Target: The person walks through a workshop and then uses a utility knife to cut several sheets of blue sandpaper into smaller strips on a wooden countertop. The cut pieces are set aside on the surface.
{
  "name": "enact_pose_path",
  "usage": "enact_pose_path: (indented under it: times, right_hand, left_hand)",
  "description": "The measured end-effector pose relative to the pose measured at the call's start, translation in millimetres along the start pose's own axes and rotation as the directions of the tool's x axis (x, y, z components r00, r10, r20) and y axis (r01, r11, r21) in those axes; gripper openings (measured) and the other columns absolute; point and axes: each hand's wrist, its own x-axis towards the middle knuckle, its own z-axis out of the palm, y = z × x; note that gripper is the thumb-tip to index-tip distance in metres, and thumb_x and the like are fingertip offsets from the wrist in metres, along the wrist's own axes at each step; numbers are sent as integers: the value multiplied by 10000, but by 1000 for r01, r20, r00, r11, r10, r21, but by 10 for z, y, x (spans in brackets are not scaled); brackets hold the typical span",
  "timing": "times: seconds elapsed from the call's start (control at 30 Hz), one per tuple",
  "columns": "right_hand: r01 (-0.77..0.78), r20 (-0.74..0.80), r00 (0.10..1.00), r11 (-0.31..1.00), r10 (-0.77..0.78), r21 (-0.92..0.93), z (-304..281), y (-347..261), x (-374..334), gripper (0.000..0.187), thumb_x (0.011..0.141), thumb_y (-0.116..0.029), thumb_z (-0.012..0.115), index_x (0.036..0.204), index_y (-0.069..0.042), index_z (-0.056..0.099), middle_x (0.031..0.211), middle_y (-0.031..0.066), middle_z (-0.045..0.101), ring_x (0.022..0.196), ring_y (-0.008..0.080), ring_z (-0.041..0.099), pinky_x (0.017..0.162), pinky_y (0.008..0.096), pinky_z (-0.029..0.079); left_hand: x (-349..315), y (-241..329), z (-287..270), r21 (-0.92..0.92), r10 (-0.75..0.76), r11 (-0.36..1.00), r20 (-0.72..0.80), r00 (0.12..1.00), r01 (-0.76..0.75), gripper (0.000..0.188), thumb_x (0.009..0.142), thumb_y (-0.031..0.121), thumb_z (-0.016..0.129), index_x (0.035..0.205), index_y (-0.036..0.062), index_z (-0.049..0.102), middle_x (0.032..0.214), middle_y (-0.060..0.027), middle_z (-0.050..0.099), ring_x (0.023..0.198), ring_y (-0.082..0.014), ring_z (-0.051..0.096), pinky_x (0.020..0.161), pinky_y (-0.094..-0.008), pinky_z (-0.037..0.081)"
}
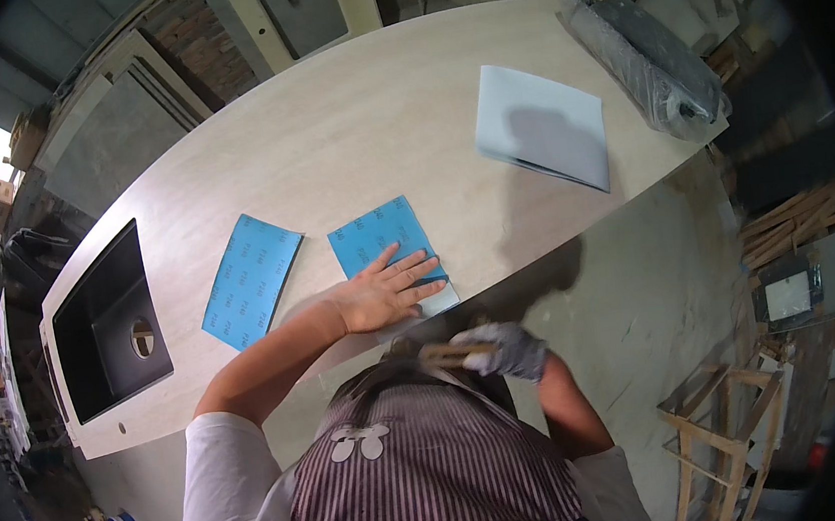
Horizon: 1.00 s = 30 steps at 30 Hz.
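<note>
My bare left hand [390, 291] lies flat with spread fingers on a blue sandpaper sheet [384, 228] at the near edge of the pale countertop [313, 110]. A pale strip [440, 301] shows beside its fingers at the sheet's near end. Another blue sandpaper sheet [252, 279] lies to the left, apart from the hand. My right hand [512, 350], in a grey glove, is closed around a wooden-handled tool [457, 352] just off the counter's edge, in front of my striped apron [426, 451]. Blur and the low angle hide the tool's working end.
A black sink [107, 321] is set into the counter's left end. Folded white paper [540, 128] lies to the right, and a dark plastic-wrapped block [655, 62] sits at the far right corner. A wooden frame stand [727, 442] is on the floor at right.
</note>
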Motion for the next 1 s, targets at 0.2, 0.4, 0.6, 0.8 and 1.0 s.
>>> enact_pose_path:
  times: [0.2, 0.4, 0.6, 0.8, 1.0]
  right_hand:
    - [-234, -591, 753, 957, 290, 173, -740, -132, 203, 371, 977, -191, 612, 1313, -38, 587, 938, 65, 664, 733, 117, 627, 739, 315, 540]
    - [-284, -695, 691, 808, -202, -517, -867, 54, 678, 401, 883, -169, 683, 1252, -24, 624, 1140, 208, 652, 1022, 321, 639, 931, 427, 509]
    - [101, -197, 907, 646, -373, -757, -452, -366, 727, 540, 712, -269, 800, 1205, -97, 661, 1180, 128, 644, 1133, 332, 578, 997, 458, 449]
    - [145, -32, 951, 535, -308, -832, -130, -499, 771, 529, 683, -299, 810, 1183, -178, 687, 1262, 42, 641, 1217, 272, 550, 1041, 445, 415]
    - [172, -45, 927, 528, -372, -832, -135, -325, 697, 439, 659, -259, 819, 1081, -182, 721, 1227, 7, 663, 1178, 247, 573, 1003, 434, 437]
  left_hand:
    - [-84, 366, -40, -55, -203, 979, -225, 953, 195, 635, 848, 392, 695, 1355, 45, 533, 1274, -153, 531, 1185, -336, 500, 1013, -451, 410]
    - [-98, 724, 123, -142, -459, 887, -176, 871, 439, 439, 853, 239, 676, 1239, 56, 576, 1143, -138, 550, 1078, -320, 530, 950, -420, 432]
    - [-610, 817, 50, -522, -706, 703, -428, 564, 483, 472, 770, 139, 758, 1186, 19, 572, 1012, -183, 587, 946, -385, 591, 836, -454, 499]
    - [-1125, 611, 216, -359, -770, 551, -566, 293, 753, 539, 728, 124, 793, 1212, 29, 575, 1151, -175, 586, 1058, -371, 570, 900, -471, 467]
    - [-725, 845, 208, -71, -420, 896, -456, 785, 438, 579, 694, 219, 819, 1209, 47, 617, 1243, -158, 563, 1209, -360, 514, 986, -467, 430]
